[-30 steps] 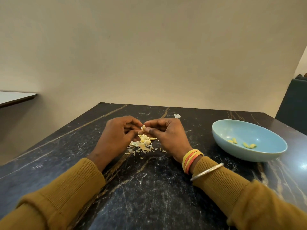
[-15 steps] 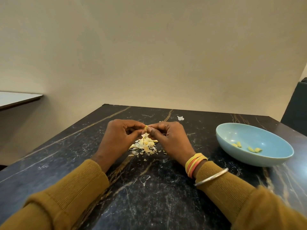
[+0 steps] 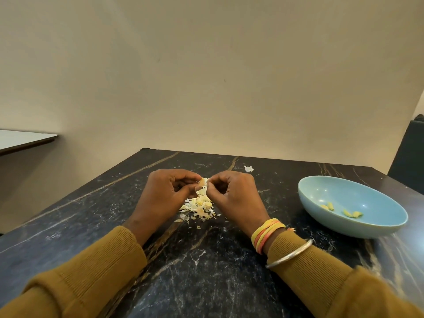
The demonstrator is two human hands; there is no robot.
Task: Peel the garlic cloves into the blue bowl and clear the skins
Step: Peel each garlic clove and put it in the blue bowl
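Desk (image 3: 206, 271): dark marble, pale veins.
Blue bowl (image 3: 371, 196): landmark; upright on desk.
Left hand (image 3: 160, 196): well left of bowl; fingers (image 3: 188, 175) curled, thumb and forefinger pinching garlic clove.
Right hand (image 3: 234, 196): left of bowl, nearer to it; fingers curled, tips pinching same clove from bowl side.
Skins pile (image 3: 199, 206): left of bowl, on desk between both hands.
Peeled cloves (image 3: 330, 206): a few, inside bowl.
Stray skin (image 3: 248, 168): left of bowl, farther back, alone.
Garlic clove (image 3: 202, 182): left of bowl, held above skins pile.
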